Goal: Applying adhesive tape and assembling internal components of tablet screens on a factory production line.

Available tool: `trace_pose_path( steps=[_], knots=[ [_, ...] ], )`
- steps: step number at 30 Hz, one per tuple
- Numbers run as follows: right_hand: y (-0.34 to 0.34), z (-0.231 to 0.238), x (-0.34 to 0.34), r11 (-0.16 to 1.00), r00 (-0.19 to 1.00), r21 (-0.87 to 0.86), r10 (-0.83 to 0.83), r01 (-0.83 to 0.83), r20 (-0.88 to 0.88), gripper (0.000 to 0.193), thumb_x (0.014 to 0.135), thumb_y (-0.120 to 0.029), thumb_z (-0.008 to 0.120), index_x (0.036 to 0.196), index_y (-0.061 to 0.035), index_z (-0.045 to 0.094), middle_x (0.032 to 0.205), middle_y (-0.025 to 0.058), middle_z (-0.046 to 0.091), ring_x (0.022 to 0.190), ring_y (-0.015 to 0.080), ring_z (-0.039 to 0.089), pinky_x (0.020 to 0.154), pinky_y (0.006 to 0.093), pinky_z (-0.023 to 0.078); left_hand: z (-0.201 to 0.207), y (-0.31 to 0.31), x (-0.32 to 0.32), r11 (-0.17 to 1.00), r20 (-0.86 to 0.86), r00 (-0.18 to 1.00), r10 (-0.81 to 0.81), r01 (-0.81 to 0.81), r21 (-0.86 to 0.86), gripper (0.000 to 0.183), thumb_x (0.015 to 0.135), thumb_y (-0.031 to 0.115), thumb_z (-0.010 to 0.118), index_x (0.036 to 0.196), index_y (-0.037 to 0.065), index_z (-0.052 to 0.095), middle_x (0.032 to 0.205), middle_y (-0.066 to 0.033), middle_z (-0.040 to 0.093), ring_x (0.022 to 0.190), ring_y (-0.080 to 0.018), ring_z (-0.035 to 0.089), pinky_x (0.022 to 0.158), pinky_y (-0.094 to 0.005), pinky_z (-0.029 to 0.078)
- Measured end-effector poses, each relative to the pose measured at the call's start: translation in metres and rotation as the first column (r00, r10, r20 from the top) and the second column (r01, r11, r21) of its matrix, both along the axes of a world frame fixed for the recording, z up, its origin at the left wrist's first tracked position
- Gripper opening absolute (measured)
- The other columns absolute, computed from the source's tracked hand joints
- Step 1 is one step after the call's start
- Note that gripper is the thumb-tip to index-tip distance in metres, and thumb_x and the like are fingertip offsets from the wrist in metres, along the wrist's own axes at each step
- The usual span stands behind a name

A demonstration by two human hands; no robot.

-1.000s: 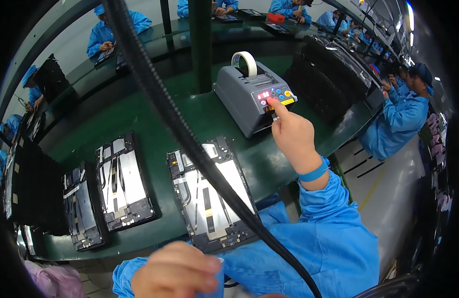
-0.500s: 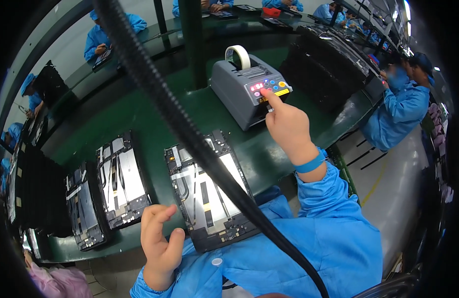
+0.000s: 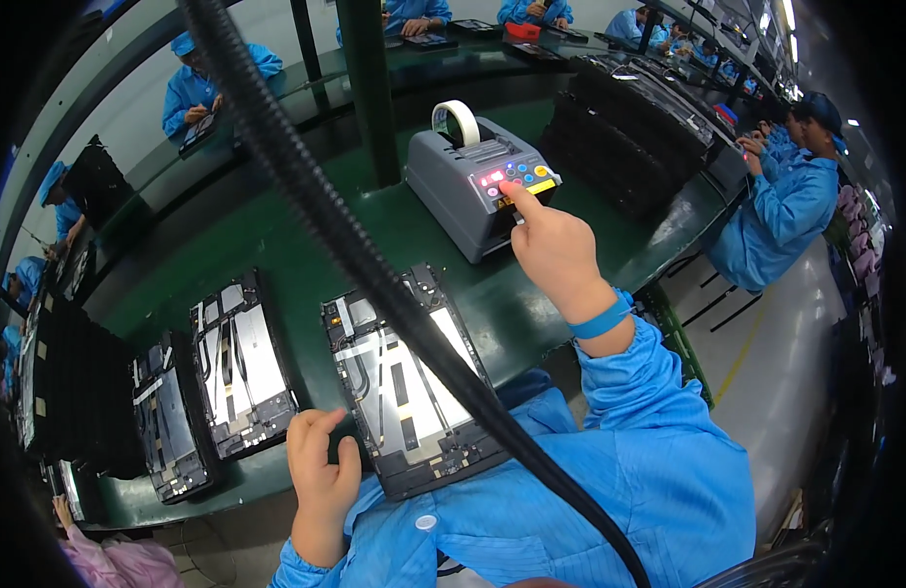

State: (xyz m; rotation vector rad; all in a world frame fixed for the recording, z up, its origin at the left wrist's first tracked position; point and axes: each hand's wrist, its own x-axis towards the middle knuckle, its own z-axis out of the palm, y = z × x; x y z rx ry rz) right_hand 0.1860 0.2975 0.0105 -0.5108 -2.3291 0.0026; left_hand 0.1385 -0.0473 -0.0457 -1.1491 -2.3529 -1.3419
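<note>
My right hand (image 3: pixel 559 257) reaches over the green bench. Its index finger is stretched out onto the button panel of a grey tape dispenser (image 3: pixel 443 201), while the other fingers curl under, partly hidden. Upright in the dispenser sits a roll of pale tape (image 3: pixel 460 120), and a red display glows by the fingertip. Below my left side, an opened tablet (image 3: pixel 379 377) with bared inner parts lies tilted at the bench edge. Beside its left edge hovers my left hand (image 3: pixel 320 470), open, thumb and bent fingers apart, holding nothing.
Two more opened tablets, a silver one (image 3: pixel 245 367) and a darker one (image 3: pixel 169 421), lie to the left. Black stacks stand at far left (image 3: pixel 75 392) and right (image 3: pixel 610 137). A thick black cable (image 3: pixel 325 216) crosses the view. Co-workers in blue sit around.
The view has shifted slightly, moving the dispenser a little left in the picture. My right index finger stays on the panel; the red display reads differently. My left hand barely moves.
</note>
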Motion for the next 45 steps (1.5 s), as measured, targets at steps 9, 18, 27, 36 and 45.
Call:
trace_pose_path(
  steps=[9, 18, 27, 36, 45],
  knots=[
    [-0.002, 0.001, 0.001, 1.000, 1.000, 0.013, -0.012, 0.011, 0.009, 0.046, 0.074, -0.004, 0.055, 0.118, -0.0162, 0.059, 0.069, 0.0125, 0.063, 0.061, 0.0307, 0.062, 0.054, 0.0405, 0.049, -0.006, 0.000, -0.005, 0.995, -0.172, 0.985, -0.032, 0.015, -0.098, 0.030, 0.066, -0.005, 0.061, 0.096, 0.000, 0.061, 0.086, -0.0139, 0.054, 0.080, -0.0311, 0.053, 0.072, -0.0396, 0.043],
    [-0.003, 0.001, 0.000, 1.000, 1.000, 0.002, -0.012, 0.012, 0.001, 0.046, 0.073, -0.003, 0.055, 0.117, -0.0162, 0.060, 0.071, 0.0123, 0.065, 0.061, 0.0307, 0.062, 0.055, 0.0405, 0.050, -0.016, -0.001, -0.006, 0.998, -0.215, 0.976, -0.023, 0.010, -0.064, 0.024, 0.065, -0.005, 0.061, 0.089, 0.001, 0.063, 0.080, -0.0123, 0.055, 0.072, -0.0297, 0.053, 0.064, -0.0383, 0.044],
    [-0.012, 0.009, 0.012, 0.992, 0.999, -0.118, 0.029, -0.033, -0.039, 0.048, 0.077, -0.006, 0.054, 0.124, -0.0168, 0.058, 0.071, 0.0138, 0.063, 0.062, 0.0312, 0.062, 0.055, 0.0395, 0.048, -0.024, -0.002, -0.009, 0.998, -0.262, 0.965, -0.010, 0.024, 0.051, 0.024, 0.064, -0.008, 0.058, 0.086, 0.001, 0.062, 0.076, -0.0121, 0.055, 0.068, -0.0292, 0.053, 0.061, -0.0384, 0.042],
    [-0.012, 0.002, 0.001, 0.992, 0.993, -0.054, 0.113, -0.115, -0.035, 0.043, 0.075, -0.004, 0.055, 0.118, -0.0123, 0.058, 0.069, 0.0137, 0.064, 0.062, 0.0308, 0.063, 0.056, 0.0401, 0.050, -0.023, -0.004, -0.007, 0.999, -0.263, 0.964, -0.028, 0.035, 0.022, 0.023, 0.062, -0.008, 0.058, 0.083, 0.001, 0.062, 0.073, -0.0114, 0.055, 0.066, -0.0292, 0.052, 0.059, -0.0378, 0.042],
    [-0.016, -0.006, -0.002, 0.998, 1.000, -0.054, 0.021, -0.022, -0.003, 0.053, 0.075, -0.004, 0.055, 0.127, -0.0158, 0.055, 0.069, 0.0143, 0.062, 0.061, 0.0326, 0.061, 0.056, 0.0410, 0.049, -0.022, 0.000, -0.007, 0.998, -0.306, 0.951, -0.052, 0.056, 0.004, 0.023, 0.062, -0.008, 0.058, 0.083, 0.000, 0.061, 0.073, -0.0115, 0.054, 0.066, -0.0294, 0.052, 0.060, -0.0381, 0.043]
  ],
)
